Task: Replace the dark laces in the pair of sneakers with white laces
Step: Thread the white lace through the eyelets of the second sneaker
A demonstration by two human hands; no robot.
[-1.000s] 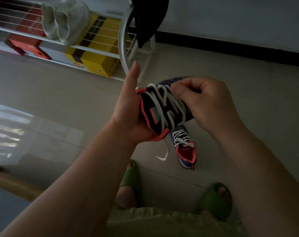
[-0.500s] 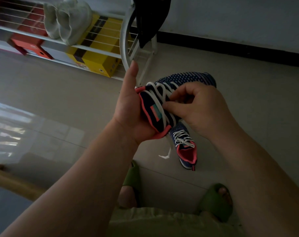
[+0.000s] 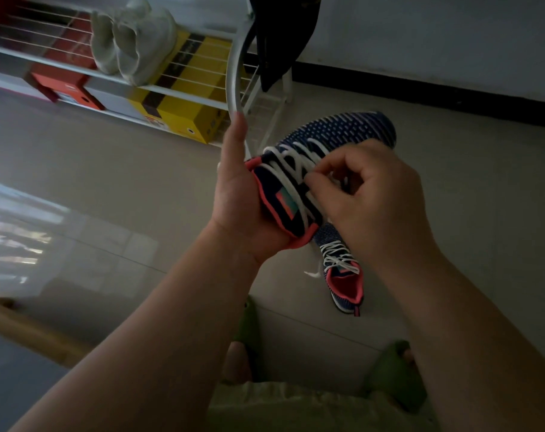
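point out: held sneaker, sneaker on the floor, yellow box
held sneaker (image 3: 342,129), head view, on the knit toe.
sneaker on the floor (image 3: 347,286), head view, on the pink lining.
yellow box (image 3: 184,110), head view, on its top face.

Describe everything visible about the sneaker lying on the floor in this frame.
The sneaker on the floor is navy knit with pale flecks, a coral-pink collar lining and a light sole edge. White laces already criss-cross its eyelets, and a loose lace end trails onto the tile at its left. It rests upright, opening toward the camera, toe hidden behind the held shoe and right hand. Nothing visibly touches it but the floor.
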